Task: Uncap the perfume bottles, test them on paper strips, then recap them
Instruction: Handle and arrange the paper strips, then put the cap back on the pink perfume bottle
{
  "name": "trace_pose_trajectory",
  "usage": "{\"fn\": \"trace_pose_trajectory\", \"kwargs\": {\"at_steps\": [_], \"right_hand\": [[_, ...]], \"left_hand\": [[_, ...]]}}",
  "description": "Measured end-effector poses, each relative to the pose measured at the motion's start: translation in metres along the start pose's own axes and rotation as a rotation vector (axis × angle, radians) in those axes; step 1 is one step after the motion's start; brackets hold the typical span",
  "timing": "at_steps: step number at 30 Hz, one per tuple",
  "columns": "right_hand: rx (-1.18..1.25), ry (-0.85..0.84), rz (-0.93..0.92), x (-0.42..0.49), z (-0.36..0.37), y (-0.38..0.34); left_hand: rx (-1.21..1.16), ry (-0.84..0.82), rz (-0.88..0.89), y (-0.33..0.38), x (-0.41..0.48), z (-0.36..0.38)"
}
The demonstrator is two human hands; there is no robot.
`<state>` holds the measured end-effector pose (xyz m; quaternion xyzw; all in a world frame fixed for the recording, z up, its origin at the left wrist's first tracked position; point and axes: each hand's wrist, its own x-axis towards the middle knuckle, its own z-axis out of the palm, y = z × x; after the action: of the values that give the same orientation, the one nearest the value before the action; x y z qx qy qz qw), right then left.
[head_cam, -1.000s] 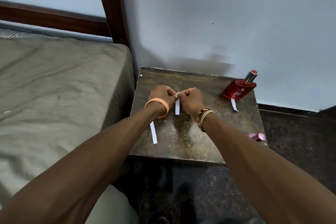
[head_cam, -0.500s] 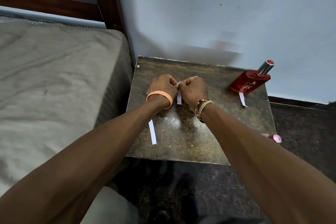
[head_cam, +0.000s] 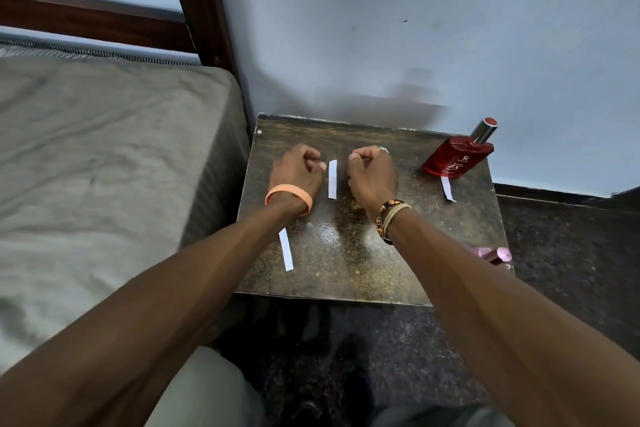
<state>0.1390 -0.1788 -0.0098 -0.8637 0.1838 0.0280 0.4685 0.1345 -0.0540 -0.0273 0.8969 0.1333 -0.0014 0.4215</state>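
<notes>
Head view: table (head_cam: 346,274) at mid-frame.
Red bottle (head_cam: 457,158): upper right of table, silver cap on.
Pink bottle (head_cam: 493,255): right edge of table, mostly hidden.
Middle strip (head_cam: 332,178): white, flat on table between hands.
Left hand (head_cam: 296,172): grip curled together, empty.
Right hand (head_cam: 372,175): grip curled together, empty.

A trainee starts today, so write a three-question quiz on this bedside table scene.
1. How many paper strips lie on the table?
2. True or false: the right hand grips the red perfume bottle.
3. Where is the middle strip? A: flat on the table between the left hand and the right hand. B: under the red perfume bottle. C: pinched in the right hand.
Key: 1 three; 2 false; 3 A.
</notes>
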Motion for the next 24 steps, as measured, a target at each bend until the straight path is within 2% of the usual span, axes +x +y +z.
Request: {"fn": "trace_pose_trajectory", "kwargs": {"at_steps": [5,11,13,17,24], "right_hand": [[-0.044,0.023,-0.149,-0.029,-0.047,-0.016],[-0.172,0.083,-0.225,-0.063,-0.132,-0.015],[-0.284,0.086,-0.257,-0.073,-0.161,-0.01],[-0.478,0.068,-0.268,-0.086,-0.209,0.007],[-0.624,-0.158,-0.296,-0.101,-0.247,0.027]], "left_hand": [[-0.047,0.044,0.163,0.014,-0.044,-0.003],[-0.034,-0.207,0.317,0.066,-0.119,0.015],[-0.008,-0.268,0.356,0.085,-0.14,0.023],[0.003,-0.339,0.336,0.119,-0.169,0.043],[0.081,-0.379,0.227,0.139,-0.186,0.069]]}}
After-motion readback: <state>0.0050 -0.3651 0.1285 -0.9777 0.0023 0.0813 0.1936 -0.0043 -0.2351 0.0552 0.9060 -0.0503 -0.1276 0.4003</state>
